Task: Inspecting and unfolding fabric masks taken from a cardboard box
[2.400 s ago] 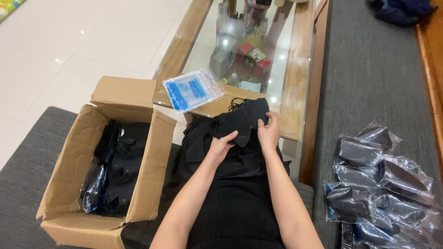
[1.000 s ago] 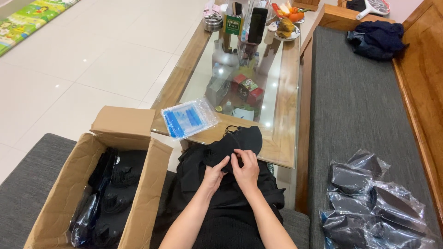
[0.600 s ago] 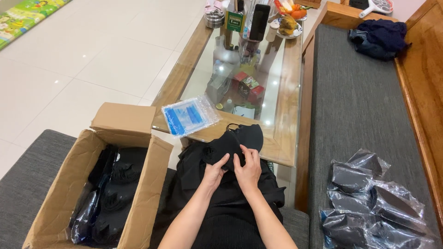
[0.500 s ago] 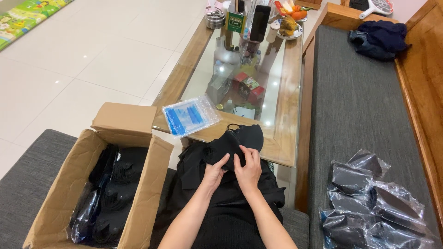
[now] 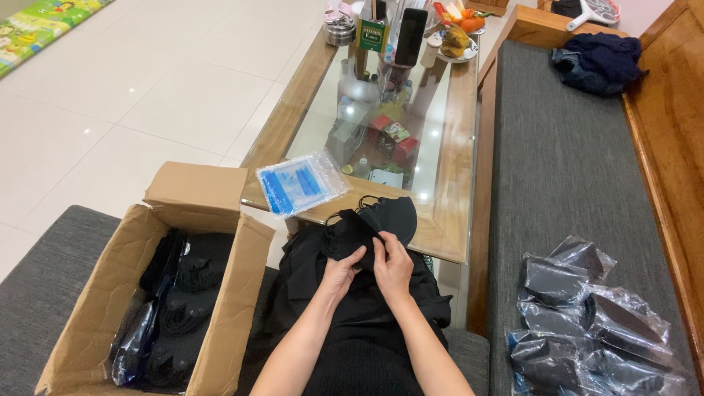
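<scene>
Both hands meet on a stack of black masks [image 5: 370, 224] held over the lap: left hand [image 5: 339, 270] pinches its near edge, right hand [image 5: 394, 264] grips beside it. The step looks like evening the stack; next it needs a clear bag [image 5: 299, 183] from the table's [image 5: 451, 220] near left corner.

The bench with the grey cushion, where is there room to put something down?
The grey cushion lies bare between the dark clothes at its far end and the bagged black items nearby. It is crowded there, and around the hands, box and glass table.
</scene>
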